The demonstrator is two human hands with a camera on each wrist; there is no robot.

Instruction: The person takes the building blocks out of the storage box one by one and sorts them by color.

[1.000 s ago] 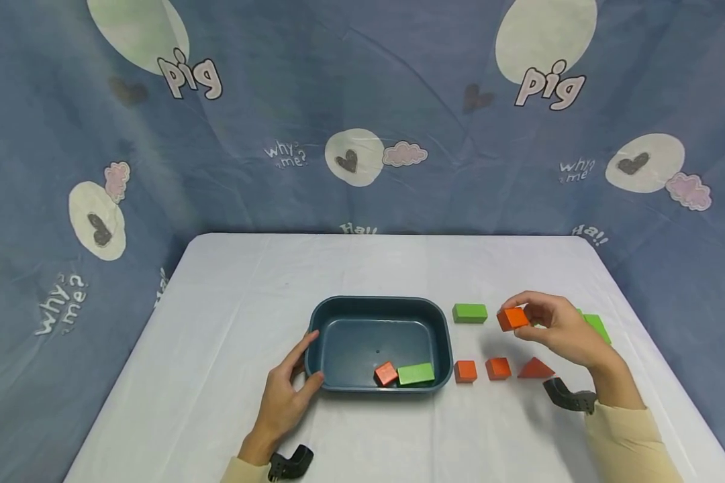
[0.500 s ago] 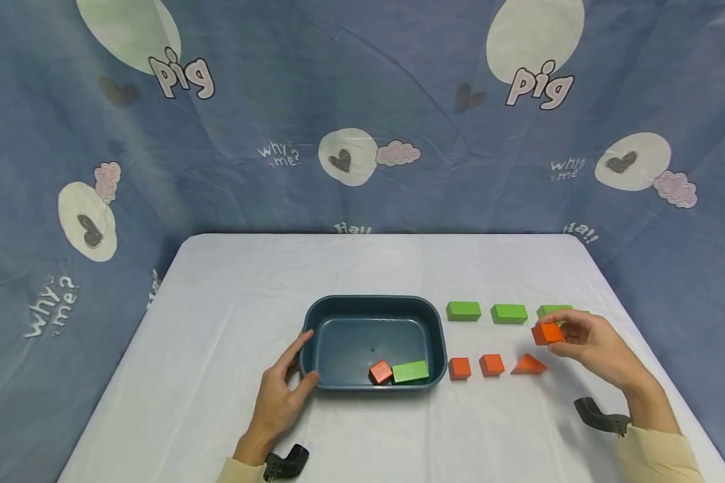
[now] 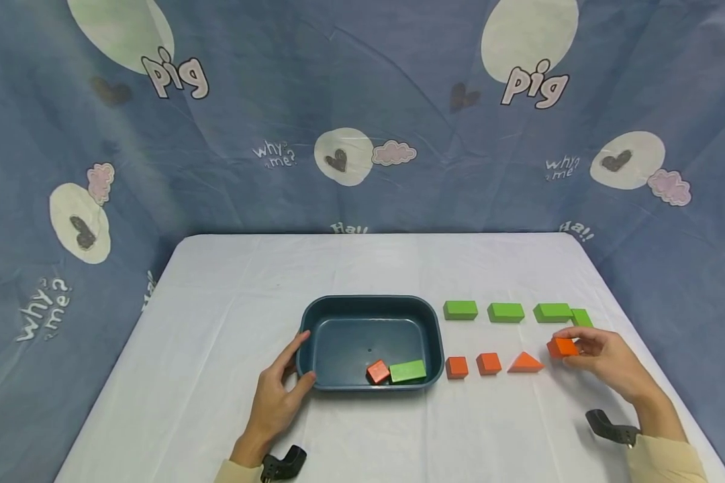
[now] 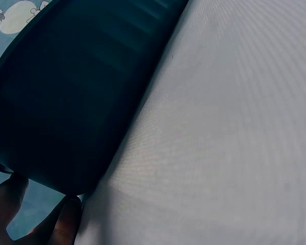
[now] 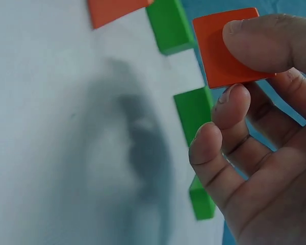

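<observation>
On the right side, my right hand (image 3: pixel 610 359) pinches an orange block (image 3: pixel 562 347) between thumb and fingers; the right wrist view shows the thumb across the block's square face (image 5: pixel 214 56). Below it on the cloth lie an orange triangular block (image 3: pixel 525 363) and two orange cubes, one in the middle (image 3: pixel 489 363) and one nearest the bin (image 3: pixel 456 367). My left hand (image 3: pixel 278 396) touches the left end of a dark blue bin (image 3: pixel 368 388) with spread thumb and fingers. Inside the bin sit an orange cube (image 3: pixel 377 371) and a green block (image 3: pixel 407 371).
A row of several green blocks (image 3: pixel 506 312) runs along the table's right half, behind the orange ones. White cloth (image 3: pixel 175 376) covers the table, and a blue printed curtain (image 3: pixel 278 201) hangs behind it.
My right hand has moved right and toward me with the orange block, uncovering the green blocks behind. My left hand stays at the bin; the whole view has shifted slightly.
</observation>
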